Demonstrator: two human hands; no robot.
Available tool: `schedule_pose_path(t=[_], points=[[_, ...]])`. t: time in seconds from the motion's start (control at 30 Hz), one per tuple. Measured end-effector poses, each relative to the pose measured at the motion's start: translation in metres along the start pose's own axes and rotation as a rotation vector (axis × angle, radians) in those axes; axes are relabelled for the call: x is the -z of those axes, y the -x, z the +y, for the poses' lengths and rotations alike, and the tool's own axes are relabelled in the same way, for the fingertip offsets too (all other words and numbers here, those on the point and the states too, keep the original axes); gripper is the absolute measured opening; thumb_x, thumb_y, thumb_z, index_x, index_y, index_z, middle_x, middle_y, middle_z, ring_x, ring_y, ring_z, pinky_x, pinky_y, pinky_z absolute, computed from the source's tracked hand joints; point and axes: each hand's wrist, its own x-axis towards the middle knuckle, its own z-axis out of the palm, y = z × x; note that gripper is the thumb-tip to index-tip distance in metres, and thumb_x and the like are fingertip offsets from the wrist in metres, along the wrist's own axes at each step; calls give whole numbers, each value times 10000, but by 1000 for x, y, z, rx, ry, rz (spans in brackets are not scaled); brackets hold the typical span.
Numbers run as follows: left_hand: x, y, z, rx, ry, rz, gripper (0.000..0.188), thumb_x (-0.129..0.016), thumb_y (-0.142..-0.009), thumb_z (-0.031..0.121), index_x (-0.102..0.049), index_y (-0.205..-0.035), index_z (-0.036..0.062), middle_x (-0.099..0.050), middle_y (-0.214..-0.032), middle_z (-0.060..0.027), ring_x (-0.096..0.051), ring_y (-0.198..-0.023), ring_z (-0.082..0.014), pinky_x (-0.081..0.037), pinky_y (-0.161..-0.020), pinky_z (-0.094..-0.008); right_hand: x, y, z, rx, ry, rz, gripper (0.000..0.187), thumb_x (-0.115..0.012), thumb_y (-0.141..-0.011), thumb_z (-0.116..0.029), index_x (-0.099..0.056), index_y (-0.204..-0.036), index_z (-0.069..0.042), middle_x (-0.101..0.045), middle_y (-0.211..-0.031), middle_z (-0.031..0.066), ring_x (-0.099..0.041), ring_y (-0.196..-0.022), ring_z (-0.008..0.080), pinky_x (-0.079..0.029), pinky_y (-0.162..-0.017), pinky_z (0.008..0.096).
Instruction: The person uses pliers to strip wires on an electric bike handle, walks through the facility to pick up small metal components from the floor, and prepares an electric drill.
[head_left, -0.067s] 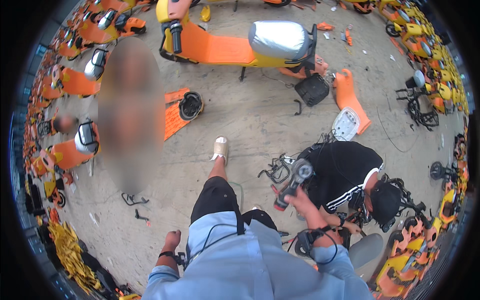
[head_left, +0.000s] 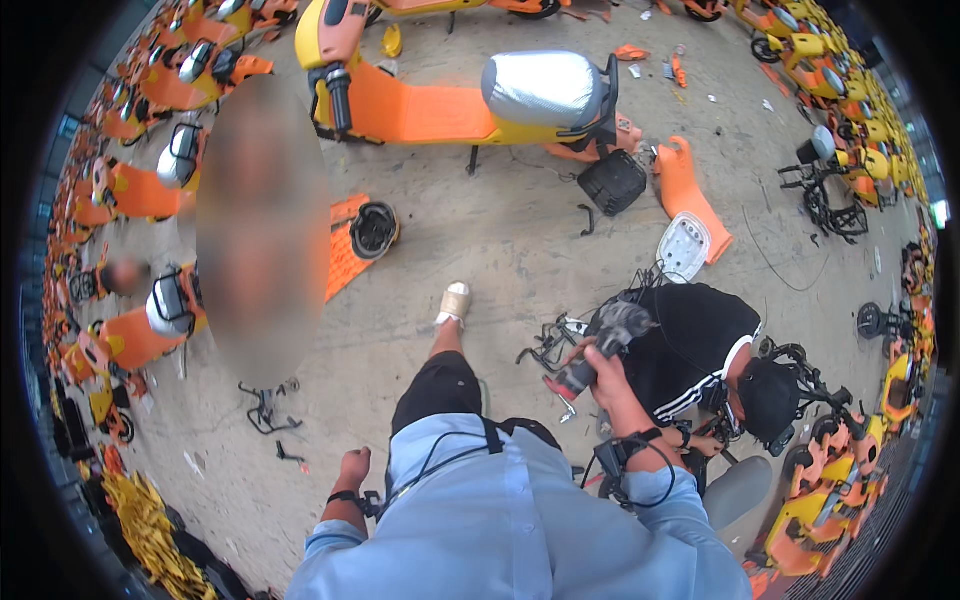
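My right hand (head_left: 606, 376) is wrapped round the handle of a cordless power tool (head_left: 622, 326), dark grey and black with red at its lower end. The tool is raised in front of me; its head is blurred, so the exact kind is unclear. My left hand (head_left: 354, 466) hangs by my side, fingers curled in, with nothing visible in it. Beside the tool, a person in a black shirt (head_left: 690, 325) and black cap bends low, one hand (head_left: 708, 446) at dark scooter parts (head_left: 735, 430).
A yellow and orange scooter (head_left: 435, 115) with a silver-covered seat stands ahead. Orange panels (head_left: 690, 200), a black box (head_left: 612, 183) and black metal brackets (head_left: 268, 408) lie on the concrete floor. Rows of scooters (head_left: 145, 185) line both sides. A blurred shape covers the left.
My right hand and the tool have shifted slightly, and the tool's head has turned. My foot has stepped a little to the right in view. The whole view has swung slightly.
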Motion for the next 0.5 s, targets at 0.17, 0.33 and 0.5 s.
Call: schedule_pose_path(t=[0.17, 0.33, 0.5], points=[[128, -147, 224, -426, -415, 45, 628, -413, -957, 483, -679, -1001, -84, -628, -1041, -345, -590, -1086, -481, -457, -976, -494, -23, -97, -50, 217, -247, 622, 146, -655, -881, -156, -581, -910, -33, -622, -792, 110, -634, -717, 250, -544, -633, 383], [222, -153, 433, -592, 149, 211, 561, -503, -969, 440, -633, -836, -89, -617, -686, -204, -595, -658, -254, -465, -667, -439, -90, -69, -177, 541, 48, 844, 162, -665, -876, -132, -566, -935, -18, -612, -771, 77, -604, -690, 167, -492, -617, 310], [184, -160, 577, -784, -15, 29, 534, -506, -980, 429, -612, -863, -81, -589, -669, -179, -573, -643, -261, -456, -657, -421, -93, -35, -281, 1023, -124, 892, 240, -595, -923, -145, -528, -1110, -10, -623, -946, 126, -623, -861, 207, -517, -779, 340]])
